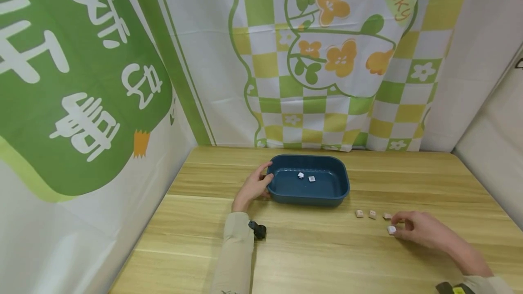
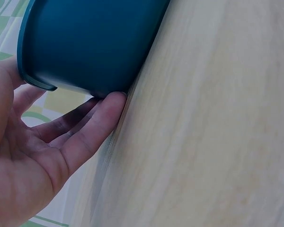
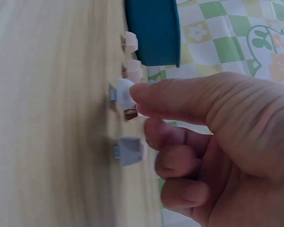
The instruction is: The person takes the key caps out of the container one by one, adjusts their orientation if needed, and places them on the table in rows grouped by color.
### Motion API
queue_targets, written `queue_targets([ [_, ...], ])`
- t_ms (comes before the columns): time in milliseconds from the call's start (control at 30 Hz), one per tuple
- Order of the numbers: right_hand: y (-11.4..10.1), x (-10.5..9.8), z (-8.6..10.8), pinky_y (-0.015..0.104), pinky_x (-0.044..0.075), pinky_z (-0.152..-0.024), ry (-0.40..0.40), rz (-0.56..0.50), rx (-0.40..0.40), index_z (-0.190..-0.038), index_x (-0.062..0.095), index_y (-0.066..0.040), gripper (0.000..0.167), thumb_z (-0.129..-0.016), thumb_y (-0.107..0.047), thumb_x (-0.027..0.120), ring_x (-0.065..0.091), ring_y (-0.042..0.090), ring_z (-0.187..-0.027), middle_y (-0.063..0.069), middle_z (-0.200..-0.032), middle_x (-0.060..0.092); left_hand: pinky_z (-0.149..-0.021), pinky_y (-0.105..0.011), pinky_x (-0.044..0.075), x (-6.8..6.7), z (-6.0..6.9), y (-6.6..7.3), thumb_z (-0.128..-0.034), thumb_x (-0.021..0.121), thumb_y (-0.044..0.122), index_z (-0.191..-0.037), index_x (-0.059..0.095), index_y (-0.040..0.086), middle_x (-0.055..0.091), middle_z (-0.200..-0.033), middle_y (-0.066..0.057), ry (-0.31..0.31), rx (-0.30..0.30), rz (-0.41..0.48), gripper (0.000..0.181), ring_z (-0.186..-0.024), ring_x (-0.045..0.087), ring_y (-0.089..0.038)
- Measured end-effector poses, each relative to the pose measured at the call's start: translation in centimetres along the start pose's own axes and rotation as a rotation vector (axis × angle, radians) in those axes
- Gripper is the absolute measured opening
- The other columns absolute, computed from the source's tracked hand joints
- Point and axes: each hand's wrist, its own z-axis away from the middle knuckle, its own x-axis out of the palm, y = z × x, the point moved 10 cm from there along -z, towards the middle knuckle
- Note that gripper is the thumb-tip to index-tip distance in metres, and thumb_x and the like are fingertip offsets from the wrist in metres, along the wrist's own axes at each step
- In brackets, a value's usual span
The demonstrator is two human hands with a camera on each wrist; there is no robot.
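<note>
My left hand (image 1: 252, 188) grips the left end of a dark blue plastic basin (image 1: 309, 201), at its rim and outer wall. In the left wrist view, fingertips (image 2: 114, 100) touch the basin wall (image 2: 92, 47) close to the tabletop. Two small white keycaps, one upright-looking keycap (image 1: 300, 175) and a flatter keycap (image 1: 312, 179), lie inside. To the right, my right hand (image 1: 426, 230) pinches a white keycap (image 3: 125, 93) between thumb and index finger, just at the table. Its other fingers are curled.
Three pinkish keycaps sit in a row right of the basin: a left one (image 1: 359, 213), a middle one (image 1: 372, 214) and a right one (image 1: 387, 216). A grey keycap (image 3: 130, 150) stands below the right fingers. Printed curtains (image 1: 269, 103) border the wooden table (image 1: 310, 257).
</note>
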Motion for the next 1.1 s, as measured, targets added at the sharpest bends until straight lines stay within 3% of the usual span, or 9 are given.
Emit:
queue_targets([
  [233,-0.2,-1.1,-0.4,0.021,0.041,-0.053,0.019,0.009,0.042,-0.095,0.069,-0.015,0.012,-0.093,-0.028,0.067,0.046,-0.002,-0.062,-0.008,-0.073,0.058,-0.062,-0.04,0.06,0.2,0.0,0.1,-0.1034,0.051,0.029,-0.151,0.036,0.031,0.061,-0.112,-0.022,-0.002,-0.008,0.006,0.05,-0.064,0.065,-0.034],
  [367,-0.9,-1.6,-0.9,0.021,0.041,-0.052,0.052,0.021,0.039,-0.092,0.069,-0.016,0.014,-0.096,-0.029,0.064,0.046,-0.001,-0.061,-0.008,-0.072,0.058,-0.062,-0.04,0.06,0.3,0.1,0.1,-0.1033,0.051,0.029,-0.151,0.037,0.032,0.061,-0.111,-0.023,-0.008,-0.01,0.008,0.05,-0.065,0.065,-0.034],
  [667,-4.6,-1.7,-4.0,0.02,0.043,-0.054,0.078,0.079,-0.078,-0.097,0.069,-0.016,0.012,-0.097,-0.025,0.061,0.048,-0.004,-0.063,-0.013,-0.074,0.059,-0.063,-0.038,0.06,-0.2,0.3,-0.2,-0.1033,0.051,0.033,-0.151,0.036,0.033,0.06,-0.116,-0.021,0.006,-0.019,0.01,0.05,-0.067,0.065,-0.029],
  [1100,-7.1,-2.6,-6.1,0.021,0.048,-0.059,0.134,0.033,-0.115,-0.113,0.066,-0.01,0.02,-0.098,-0.023,0.06,0.056,0.0,-0.071,-0.008,-0.084,0.065,-0.064,-0.044,0.06,0.1,0.2,0.2,-0.103,0.052,0.032,-0.151,0.036,0.032,0.06,-0.11,-0.022,-0.008,-0.009,0.014,0.051,-0.069,0.065,-0.038],
])
